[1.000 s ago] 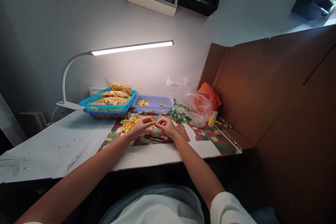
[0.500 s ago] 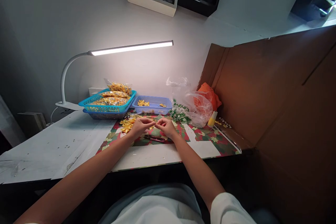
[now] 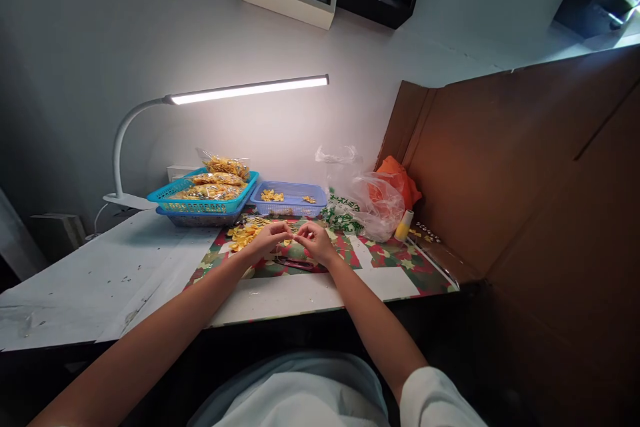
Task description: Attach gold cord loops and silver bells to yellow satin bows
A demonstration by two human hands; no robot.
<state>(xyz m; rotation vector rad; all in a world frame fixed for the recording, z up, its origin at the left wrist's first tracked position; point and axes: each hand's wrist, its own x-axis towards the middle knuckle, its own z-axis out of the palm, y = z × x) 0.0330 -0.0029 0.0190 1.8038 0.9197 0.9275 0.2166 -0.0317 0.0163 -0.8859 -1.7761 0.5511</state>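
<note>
My left hand (image 3: pixel 269 239) and my right hand (image 3: pixel 315 241) meet fingertip to fingertip above the patterned mat (image 3: pixel 345 267). Both are closed in a pinch, and what lies between the fingers is too small to make out. Just left of my left hand is a pile of yellow, petal-like pieces (image 3: pixel 243 237). Under the hands, a dark red slim tool (image 3: pixel 295 263) lies on the mat; its kind is unclear. A thin thread-like line seems to hang near the left fingertips.
A turquoise basket (image 3: pixel 165 204) with bagged yellow pieces stands back left. Beside it is a blue-violet basket (image 3: pixel 295 208) holding some yellow pieces. Plastic bags (image 3: pixel 375 207), a yellow-and-white bottle (image 3: pixel 404 227) and a cardboard wall (image 3: pixel 525 167) stand right. A lamp (image 3: pixel 250 89) arches above.
The hands stay together, with only slight finger movement; the right fingers look a little more raised. The whole view has shifted slightly.
</note>
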